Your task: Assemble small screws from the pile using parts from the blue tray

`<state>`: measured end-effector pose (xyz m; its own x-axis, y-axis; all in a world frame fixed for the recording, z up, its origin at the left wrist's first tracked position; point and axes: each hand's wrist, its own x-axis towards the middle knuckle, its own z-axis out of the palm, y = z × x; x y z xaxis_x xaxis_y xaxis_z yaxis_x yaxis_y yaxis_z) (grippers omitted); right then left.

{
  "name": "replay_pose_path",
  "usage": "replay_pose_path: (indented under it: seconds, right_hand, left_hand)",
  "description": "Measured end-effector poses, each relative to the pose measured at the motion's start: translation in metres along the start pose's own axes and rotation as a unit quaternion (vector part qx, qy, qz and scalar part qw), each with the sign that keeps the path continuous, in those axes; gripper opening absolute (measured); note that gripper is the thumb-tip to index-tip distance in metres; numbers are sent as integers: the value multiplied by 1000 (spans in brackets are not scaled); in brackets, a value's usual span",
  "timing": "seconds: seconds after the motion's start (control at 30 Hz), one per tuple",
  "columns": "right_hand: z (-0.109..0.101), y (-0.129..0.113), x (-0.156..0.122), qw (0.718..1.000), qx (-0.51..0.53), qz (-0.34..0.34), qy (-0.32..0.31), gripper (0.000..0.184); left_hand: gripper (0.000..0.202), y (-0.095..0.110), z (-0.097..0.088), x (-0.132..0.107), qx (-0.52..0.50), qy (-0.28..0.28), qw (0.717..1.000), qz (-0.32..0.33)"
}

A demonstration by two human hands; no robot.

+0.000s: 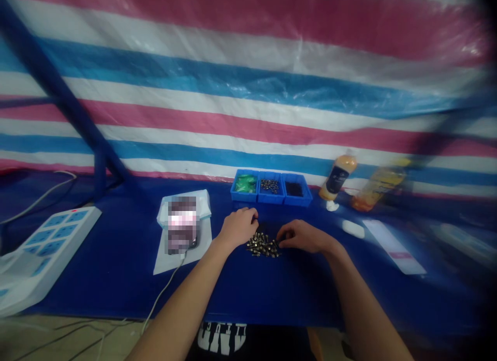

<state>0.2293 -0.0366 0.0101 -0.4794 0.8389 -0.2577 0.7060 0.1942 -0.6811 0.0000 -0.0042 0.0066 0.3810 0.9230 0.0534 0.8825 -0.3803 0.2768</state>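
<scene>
A small heap of metal parts lies on the blue table cover in front of me. My left hand rests just left of the heap with its fingers curled down over something I cannot make out. My right hand sits at the heap's right edge, fingertips pinched together at the parts. Behind the heap stand three joined blue bins: green pieces on the left, metal parts in the middle, dark pieces on the right.
A phone on a white sheet, with a cable, lies to the left. A large white power strip is at far left. Two orange bottles, a white oval object and white cards are at right. A striped tarp hangs behind.
</scene>
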Motion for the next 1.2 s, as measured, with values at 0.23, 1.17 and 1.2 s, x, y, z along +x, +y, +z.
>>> replay_pose_path:
  seconds: [0.23, 1.17, 1.2]
  right_hand:
    - [0, -7, -1, 995, 18, -6, 102, 20]
    - [-4, -12, 1, 953, 244, -93, 156, 34]
    - [-3, -10, 3, 955, 238, -80, 158, 38]
  left_hand:
    - [22, -1, 1, 0, -1, -2, 1000, -2]
    - [21, 0, 0, 2, -3, -2, 1000, 1]
    - [22, 0, 0, 2, -2, -2, 1000, 1]
